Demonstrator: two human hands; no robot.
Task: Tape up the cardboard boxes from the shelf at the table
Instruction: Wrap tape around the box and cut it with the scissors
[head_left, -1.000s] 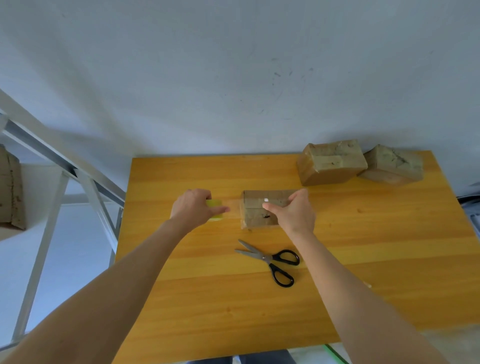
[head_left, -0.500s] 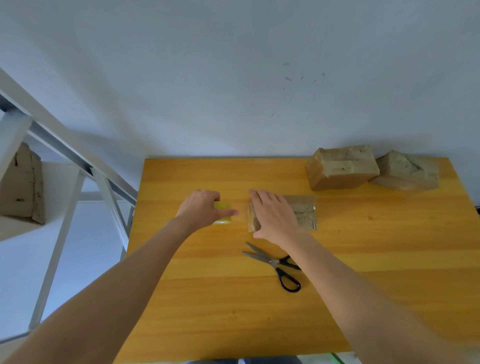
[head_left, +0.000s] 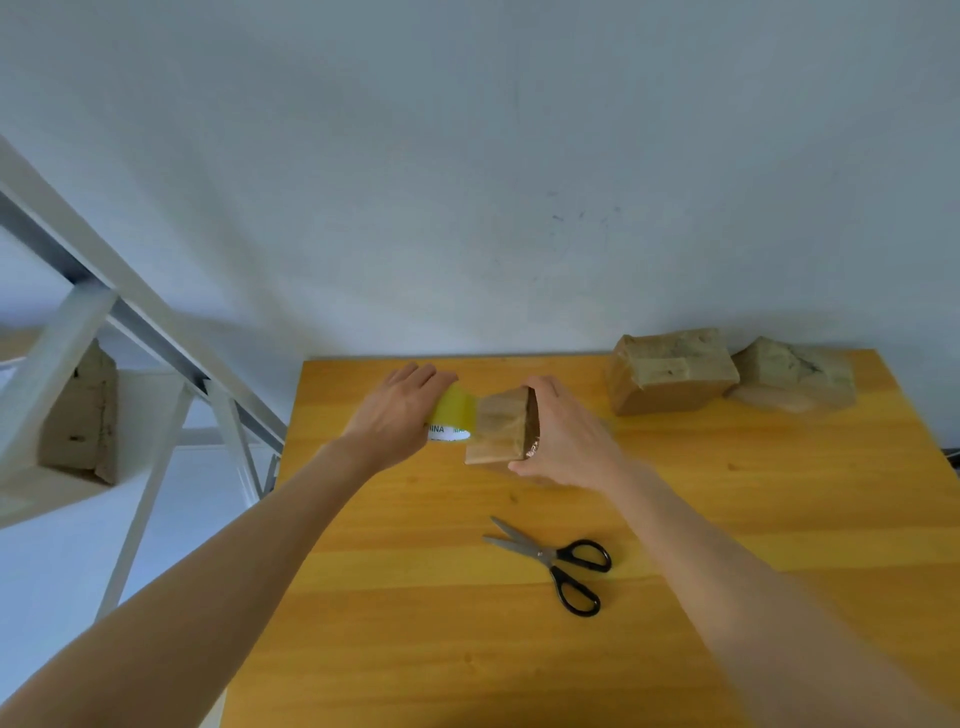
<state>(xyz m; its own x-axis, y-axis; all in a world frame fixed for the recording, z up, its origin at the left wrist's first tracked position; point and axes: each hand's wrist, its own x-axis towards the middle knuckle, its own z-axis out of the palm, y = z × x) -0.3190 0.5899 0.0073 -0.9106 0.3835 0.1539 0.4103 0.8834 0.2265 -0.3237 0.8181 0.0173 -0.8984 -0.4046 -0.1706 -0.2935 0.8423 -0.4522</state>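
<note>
**Tape roll against box, back of worktop**

Left hand (head_left: 400, 410) grips yellow tape roll (head_left: 451, 413), which touches small brown cardboard box (head_left: 497, 427). Right hand (head_left: 566, 441) clasps the box's right end, near orange wooden worktop's (head_left: 415, 623) back edge. Black-handled scissors (head_left: 556, 561) lie nearer, well apart, with bare wood around them.

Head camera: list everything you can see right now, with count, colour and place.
table: one, orange-yellow wood, against the wall
held box: one, brown cardboard, tilted above the table's far middle
tape roll: one, yellow with a white core, just left of the held box, its strip running onto the box
back boxes: two, brown, side by side at the table's far right
scissors: one, black handles, on the table nearer than the held box
shelf: one, white frame, left of the table
shelf box: one, brown, on the shelf
left hand: one, fingers grip the tape roll
right hand: one, fingers grip the held box
</note>
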